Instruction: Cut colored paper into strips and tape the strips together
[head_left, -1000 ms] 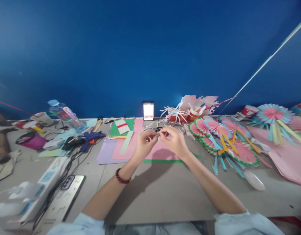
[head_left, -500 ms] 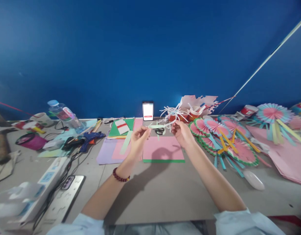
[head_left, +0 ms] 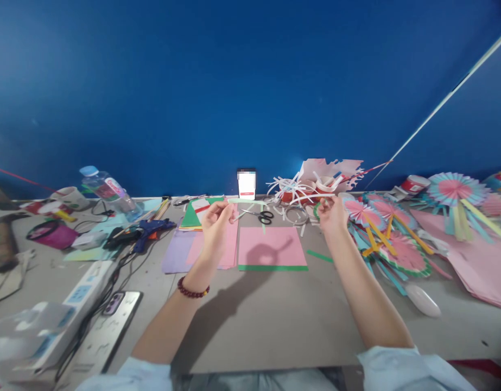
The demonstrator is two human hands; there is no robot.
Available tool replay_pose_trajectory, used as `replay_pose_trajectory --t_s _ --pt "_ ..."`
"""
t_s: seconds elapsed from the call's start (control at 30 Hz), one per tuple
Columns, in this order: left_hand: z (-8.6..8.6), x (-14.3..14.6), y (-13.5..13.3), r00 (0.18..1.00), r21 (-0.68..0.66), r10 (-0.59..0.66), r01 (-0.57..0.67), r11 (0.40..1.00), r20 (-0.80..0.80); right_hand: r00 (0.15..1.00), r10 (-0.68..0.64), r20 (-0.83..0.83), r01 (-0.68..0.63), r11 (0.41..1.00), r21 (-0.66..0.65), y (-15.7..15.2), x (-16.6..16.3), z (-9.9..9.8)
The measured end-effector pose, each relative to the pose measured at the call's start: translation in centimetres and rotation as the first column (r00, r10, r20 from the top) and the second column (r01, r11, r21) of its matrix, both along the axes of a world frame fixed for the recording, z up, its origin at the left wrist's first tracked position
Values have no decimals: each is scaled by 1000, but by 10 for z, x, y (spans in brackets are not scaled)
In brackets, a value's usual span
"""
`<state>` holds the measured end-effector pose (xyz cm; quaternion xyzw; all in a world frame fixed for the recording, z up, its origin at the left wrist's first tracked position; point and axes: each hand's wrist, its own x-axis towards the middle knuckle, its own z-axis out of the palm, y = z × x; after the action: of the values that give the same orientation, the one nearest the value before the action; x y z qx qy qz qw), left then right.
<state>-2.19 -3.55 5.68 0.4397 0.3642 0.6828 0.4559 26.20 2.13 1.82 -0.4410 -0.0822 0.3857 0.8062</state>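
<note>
Left grip [head_left: 215,218]: raised above the table [head_left: 274,320] left of frame centre, fingers clenched on one end of a pale green paper strip [head_left: 245,201].
Paper strip: held in the air, running rightward from the left fingertips, above the scissors [head_left: 265,216].
Right grip [head_left: 331,212]: right of centre, well apart from the left, fingertips drawn together; I cannot tell whether they pinch anything.
Paper fans [head_left: 382,231]: pink and green pile just beside the right grip.
Pink sheet [head_left: 272,246]: flat on the table between the two forearms.
Phone [head_left: 246,184]: upright at the blue wall, centre.
Bracelet [head_left: 192,289]: dark red beads on the left wrist.
Glue gun [head_left: 146,231]: left of the left grip, amid cables.
</note>
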Motion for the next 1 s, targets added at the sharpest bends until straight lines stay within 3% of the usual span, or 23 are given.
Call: replay_pose_trajectory --t_s 0.1,0.23,0.33,0.47,0.57,0.67,0.87,1.0 --pt "2 -2 1 1000 12 4 -4 1000 -1 993 -77 88 69 993 91 -2 4 4" --pt "4 -2 0 1000 -12 1 -2 1000 -19 894 -175 413 55 956 287 -8 -7 9" --pt "3 -2 0 1000 -32 -1 1 999 -22 666 -251 702 4 943 333 -6 -17 10" --pt "2 -1 1 1000 -40 -11 10 999 -24 225 -223 948 -53 969 241 18 -26 8" --pt "1 -1 1 999 -29 -6 5 1000 -32 -25 -104 994 -99 990 101 46 -30 2" --pt "1 -1 1 1000 -23 -3 3 1000 -29 -191 59 980 -52 996 -71 66 -32 -7" --pt "2 -1 0 997 -73 -46 41 996 -63 -373 218 902 59 976 -211 74 -30 -16" --pt "1 -2 0 986 -78 -113 104 992 -122 -414 244 877 38 967 -251 70 -28 -12"
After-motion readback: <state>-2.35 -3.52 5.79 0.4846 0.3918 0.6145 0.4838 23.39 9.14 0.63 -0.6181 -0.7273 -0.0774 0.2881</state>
